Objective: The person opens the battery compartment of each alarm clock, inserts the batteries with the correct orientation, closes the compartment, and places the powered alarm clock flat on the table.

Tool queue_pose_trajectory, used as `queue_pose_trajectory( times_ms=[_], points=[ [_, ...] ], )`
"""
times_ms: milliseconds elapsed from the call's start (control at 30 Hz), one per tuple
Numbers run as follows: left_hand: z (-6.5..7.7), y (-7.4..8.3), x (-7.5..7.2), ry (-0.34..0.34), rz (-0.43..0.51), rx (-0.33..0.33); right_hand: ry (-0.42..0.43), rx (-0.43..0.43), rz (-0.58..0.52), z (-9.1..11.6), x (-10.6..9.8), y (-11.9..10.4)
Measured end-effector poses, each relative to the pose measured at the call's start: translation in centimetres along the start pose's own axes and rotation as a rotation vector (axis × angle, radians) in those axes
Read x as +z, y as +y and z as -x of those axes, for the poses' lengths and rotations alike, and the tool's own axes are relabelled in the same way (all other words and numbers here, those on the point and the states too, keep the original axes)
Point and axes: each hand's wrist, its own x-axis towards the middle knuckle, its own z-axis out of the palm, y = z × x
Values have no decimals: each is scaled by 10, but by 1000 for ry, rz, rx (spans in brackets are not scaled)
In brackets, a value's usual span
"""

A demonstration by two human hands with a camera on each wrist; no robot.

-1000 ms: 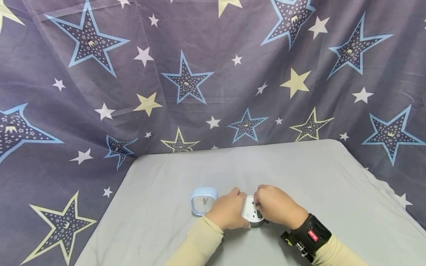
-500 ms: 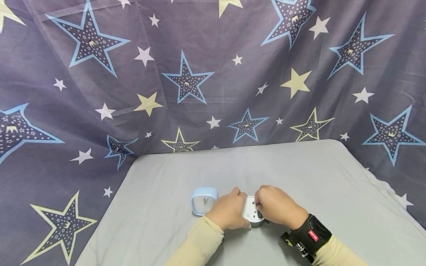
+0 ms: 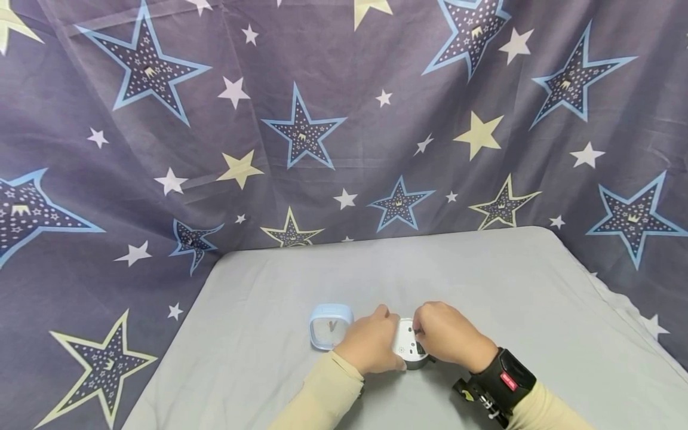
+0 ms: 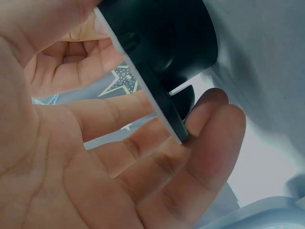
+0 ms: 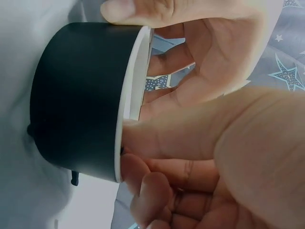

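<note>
A round dark alarm clock [image 3: 404, 341] lies with its white back up on the grey cloth; small black knobs, a speaker-hole pattern and a dark recess show on that back. My left hand [image 3: 371, 341] grips its left side, thumb at the near edge and fingers round the far side. Over the right part of the back, my right hand [image 3: 448, 334] has curled fingers and its thumb [image 5: 162, 138] on the white plate. Its fingertips gather at a knob by the rim; I cannot tell exactly what they pinch. Small pegs stick out from the dark body [image 5: 81, 95].
A light blue rounded-square clock [image 3: 330, 309] with a pale face and hands stands just left of my left hand. Grey cloth [image 3: 269, 286] covers the table. Behind and beside it hangs a star-patterned curtain [image 3: 365, 149]. A black camera strap [image 3: 502, 373] is round my right wrist.
</note>
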Motion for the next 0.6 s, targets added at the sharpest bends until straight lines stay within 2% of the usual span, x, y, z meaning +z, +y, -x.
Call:
queue_pose_trajectory(
  times_ms=[600],
  points=[
    [0,1,1,2,-21,7,-29,89,-12,2,1,-5]
  ],
)
